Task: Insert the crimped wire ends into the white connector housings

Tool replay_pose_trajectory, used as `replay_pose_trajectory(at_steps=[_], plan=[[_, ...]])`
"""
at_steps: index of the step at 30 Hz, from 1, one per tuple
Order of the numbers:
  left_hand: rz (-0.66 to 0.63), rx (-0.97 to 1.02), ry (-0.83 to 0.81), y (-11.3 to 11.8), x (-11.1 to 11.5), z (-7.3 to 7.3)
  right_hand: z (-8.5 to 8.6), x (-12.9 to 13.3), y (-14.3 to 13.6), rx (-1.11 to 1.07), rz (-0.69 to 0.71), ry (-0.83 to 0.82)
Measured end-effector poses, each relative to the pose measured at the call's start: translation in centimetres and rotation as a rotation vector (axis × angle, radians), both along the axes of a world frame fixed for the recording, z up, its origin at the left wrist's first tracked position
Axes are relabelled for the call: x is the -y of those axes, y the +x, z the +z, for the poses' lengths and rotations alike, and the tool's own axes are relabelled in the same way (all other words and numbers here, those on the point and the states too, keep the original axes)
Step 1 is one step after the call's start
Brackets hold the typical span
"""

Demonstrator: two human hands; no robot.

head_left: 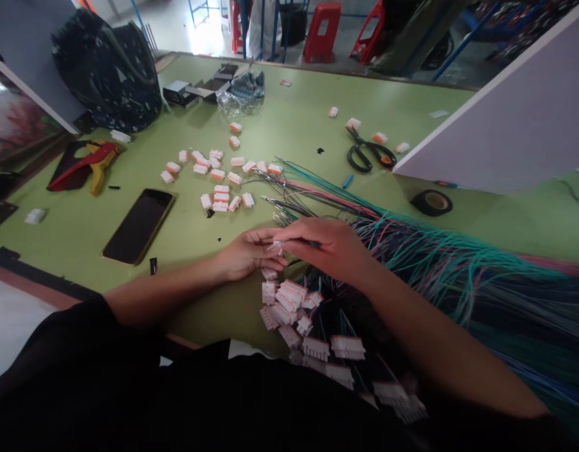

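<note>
My left hand (252,254) is closed on a small white connector (276,247) above the front of the green table (190,229). My right hand (324,246) meets it there, thumb and forefinger pinched at the connector; a wire end may lie between them, too small to make out. Just beyond the hands are the bare tips of a long bundle of green, pink and dark wires (412,242), which spreads to the right. Below the hands lies a heap of white connectors (289,298), some with wires attached. Loose white and orange connectors (217,174) are scattered beyond my left hand.
A phone (139,226) and a red and yellow tool (89,164) lie at the left. Black scissors (368,152), a roll of black tape (431,202) and a white panel (501,113) are at the right. A dark bag (108,72) and small boxes (180,92) stand farther back.
</note>
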State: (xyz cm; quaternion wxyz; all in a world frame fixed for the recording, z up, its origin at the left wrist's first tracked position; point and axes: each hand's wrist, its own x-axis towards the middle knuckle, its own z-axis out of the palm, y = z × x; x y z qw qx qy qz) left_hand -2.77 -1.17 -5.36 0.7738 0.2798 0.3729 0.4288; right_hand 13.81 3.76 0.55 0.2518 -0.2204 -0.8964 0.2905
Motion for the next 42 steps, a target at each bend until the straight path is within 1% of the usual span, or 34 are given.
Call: replay_pose_trajectory(at_steps=[2, 6, 8, 14, 18, 24, 27, 29, 32, 35, 39, 42], plan=[[-0.002, 0.017, 0.0, -0.1, -0.1, -0.2, 0.2, -0.8, 0.9, 0.003, -0.054, -0.091], [0.016, 0.056, 0.013, -0.1, -0.1, -0.7, -0.2, -2.0, 1.9, 0.14, -0.206, -0.152], [0.017, 0.059, 0.021, -0.1, -0.1, -0.8, -0.5, -2.0, 1.9, 0.174, -0.233, -0.158], [0.003, 0.056, 0.048, -0.1, -0.1, -1.0, -1.1, -1.5, 1.2, 0.167, -0.257, -0.11], [0.004, 0.044, 0.043, -0.1, -0.1, -0.8, -1.5, -1.3, 1.1, 0.196, -0.242, -0.034], [0.03, 0.008, 0.034, 0.0, 0.0, -0.7, -2.3, -0.9, 0.9, 0.228, -0.225, 0.217], [0.04, 0.013, 0.04, 0.1, 0.0, -0.7, -2.7, -0.7, 0.7, 0.221, -0.213, 0.255], [0.046, 0.005, 0.052, 0.1, 0.1, -0.8, -3.0, -0.6, 0.5, 0.195, -0.242, 0.196], [0.072, -0.019, 0.078, 0.4, 0.3, -0.8, -3.0, -0.3, 0.4, 0.152, -0.322, 0.017], [0.117, -0.066, 0.089, 0.7, 0.5, -0.7, -2.8, -0.1, 0.3, 0.119, -0.346, -0.127], [0.169, -0.118, 0.087, 1.1, 0.8, -0.4, -2.6, 0.1, 0.2, 0.098, -0.327, -0.205], [0.177, -0.14, 0.09, 1.1, 0.9, -0.1, -2.8, 0.2, 0.0, 0.082, -0.342, -0.188]])
